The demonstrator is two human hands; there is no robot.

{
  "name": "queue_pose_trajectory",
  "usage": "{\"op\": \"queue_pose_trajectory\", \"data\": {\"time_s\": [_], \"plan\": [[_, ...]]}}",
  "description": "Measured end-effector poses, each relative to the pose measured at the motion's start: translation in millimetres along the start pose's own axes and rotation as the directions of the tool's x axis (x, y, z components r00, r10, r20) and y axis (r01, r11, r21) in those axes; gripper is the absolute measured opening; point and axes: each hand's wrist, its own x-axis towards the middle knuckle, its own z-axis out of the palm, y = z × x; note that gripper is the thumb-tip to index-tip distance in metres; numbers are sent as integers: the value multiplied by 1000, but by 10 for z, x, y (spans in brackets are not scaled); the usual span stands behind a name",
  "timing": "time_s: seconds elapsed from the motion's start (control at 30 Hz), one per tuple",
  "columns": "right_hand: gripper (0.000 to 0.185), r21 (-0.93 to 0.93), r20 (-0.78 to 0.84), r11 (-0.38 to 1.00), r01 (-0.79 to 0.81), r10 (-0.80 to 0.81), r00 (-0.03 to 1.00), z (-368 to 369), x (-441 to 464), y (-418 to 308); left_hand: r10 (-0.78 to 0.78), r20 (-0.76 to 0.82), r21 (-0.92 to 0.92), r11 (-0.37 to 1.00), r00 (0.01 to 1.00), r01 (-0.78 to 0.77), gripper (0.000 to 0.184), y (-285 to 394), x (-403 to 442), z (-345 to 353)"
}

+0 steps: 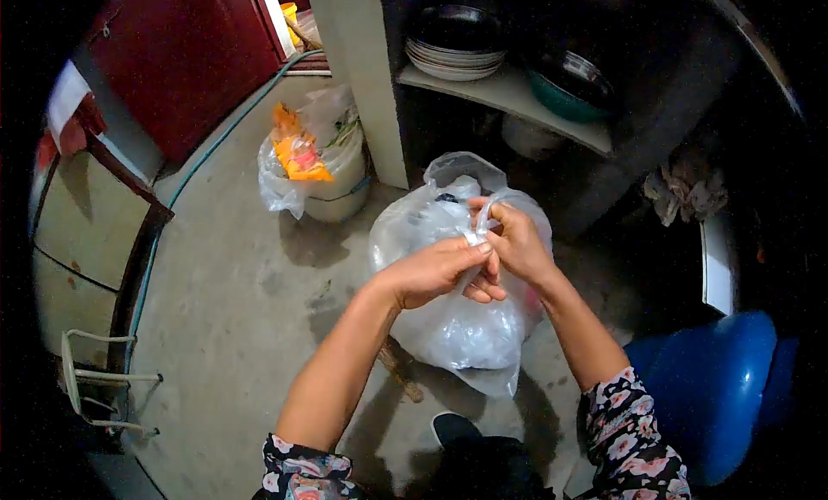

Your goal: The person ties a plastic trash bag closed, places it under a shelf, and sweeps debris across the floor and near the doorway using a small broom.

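Observation:
A large, full clear plastic bag sits on the concrete floor in front of me. Whitish contents show through it, with a small dark item near the top. My left hand pinches the gathered plastic at the bag's top between thumb and fingers. Right beside it, my right hand grips a twisted strip of the same plastic, its fingers curled. The two hands nearly touch over the bag's middle. Whether the strip is knotted is hidden by the fingers.
Behind stands a lined bin with an orange packet on top. A shelf holds stacked plates and a green basin. A blue plastic object is at right. A hose crosses the floor; a metal-legged stool lies left.

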Motion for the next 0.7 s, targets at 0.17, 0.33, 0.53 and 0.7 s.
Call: {"op": "queue_pose_trajectory", "data": {"time_s": [0.17,0.33,0.53,0.7], "plan": [[44,243,292,966,84,-156,944,3,160,-157,-73,81,89,994,994,66,40,29,-37,-70],[35,426,569,904,-44,-230,790,-12,337,-4,-134,98,139,983,986,120,45,50,-76,-61],[26,181,563,936,-303,154,812,-211,263,-50,-87,-423,-17,996,902,88,39,115,-226,-220],[18,-160,503,987,-26,104,858,-213,84,-96,-15,-688,15,999,726,34,26,-161,-96,-418]]}}
